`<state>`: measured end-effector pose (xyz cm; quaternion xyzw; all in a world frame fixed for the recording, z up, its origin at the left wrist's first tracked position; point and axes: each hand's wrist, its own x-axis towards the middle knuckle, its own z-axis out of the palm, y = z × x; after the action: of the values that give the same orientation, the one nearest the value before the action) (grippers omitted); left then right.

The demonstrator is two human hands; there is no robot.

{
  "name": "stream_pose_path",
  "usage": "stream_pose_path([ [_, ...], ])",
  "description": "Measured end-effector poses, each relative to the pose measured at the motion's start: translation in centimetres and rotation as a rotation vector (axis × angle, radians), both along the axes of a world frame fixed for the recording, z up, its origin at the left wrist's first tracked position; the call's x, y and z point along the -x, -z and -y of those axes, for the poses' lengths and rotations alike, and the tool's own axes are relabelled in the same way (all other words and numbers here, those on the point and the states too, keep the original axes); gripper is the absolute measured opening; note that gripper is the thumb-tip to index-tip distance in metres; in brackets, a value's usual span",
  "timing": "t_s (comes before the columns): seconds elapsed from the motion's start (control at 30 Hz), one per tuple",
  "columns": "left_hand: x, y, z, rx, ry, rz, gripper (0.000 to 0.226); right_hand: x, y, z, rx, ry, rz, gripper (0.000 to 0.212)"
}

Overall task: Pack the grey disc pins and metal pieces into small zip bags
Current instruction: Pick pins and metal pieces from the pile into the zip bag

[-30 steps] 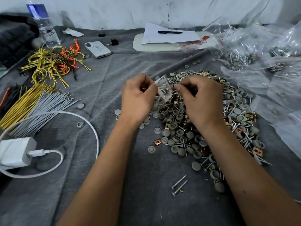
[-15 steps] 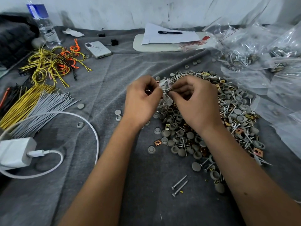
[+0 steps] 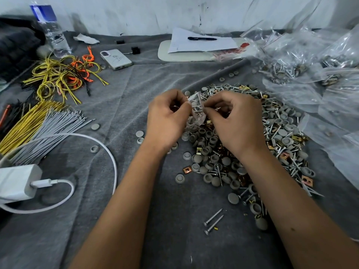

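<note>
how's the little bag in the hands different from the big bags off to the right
The small zip bag is held up between the left hand and right hand; the big bags lie on the grey cloth. The small zip bag is far smaller than the big bags and holds only a few pieces, while they hold heaps. Both are clear plastic with screws showing inside.

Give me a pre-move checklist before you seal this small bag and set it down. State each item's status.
1. Both hands on the bag: left hand and right hand pinch the small zip bag: ok.
2. Screws inside bag: ok.
3. Grey caps inside bag: cannot tell.
4. Zip strip closed: cannot tell, fingers hide it.
5. Packed bags lie at far right to receive it: ok.
6. Loose pile remains to pack: ok.
</note>
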<state>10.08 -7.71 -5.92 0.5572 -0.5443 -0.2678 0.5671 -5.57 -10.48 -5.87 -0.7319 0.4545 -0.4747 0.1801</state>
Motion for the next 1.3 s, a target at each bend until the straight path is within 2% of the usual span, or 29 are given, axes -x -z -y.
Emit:
stream_pose_path([
  [0.17,-0.25,0.24,0.13,0.008,-0.032,-0.004,0.015,0.63,0.0,0.37,-0.025,0.101,-0.07,0.009],
  [0.4,-0.4,0.1,0.21,0.011,-0.102,-0.063,0.017,0.9,-0.11,0.32,-0.021,0.124,-0.356,0.012],
  [0.53,-0.45,-0.01,0.26,0.023,-0.123,-0.103,0.017,0.58,-0.01,-0.03,-0.026,0.087,-0.587,0.026],
  [0.63,-0.42,0.02,0.32,0.019,-0.118,-0.103,0.014,0.44,-0.07,-0.13,-0.023,0.076,-0.658,0.03],
  [1.0,-0.33,0.09,0.31,0.016,-0.118,-0.115,0.013,0.55,0.07,-0.15,-0.01,0.092,-0.65,0.02],
  [1.1,-0.44,0.13,0.35,0.017,-0.119,-0.12,0.016,0.48,0.17,-0.07,0.001,0.119,-0.559,0.017],
  [1.3,-0.47,0.02,0.2,0.03,-0.101,-0.143,0.012,0.54,-0.07,0.38,-0.111,0.153,-0.197,0.002],
])
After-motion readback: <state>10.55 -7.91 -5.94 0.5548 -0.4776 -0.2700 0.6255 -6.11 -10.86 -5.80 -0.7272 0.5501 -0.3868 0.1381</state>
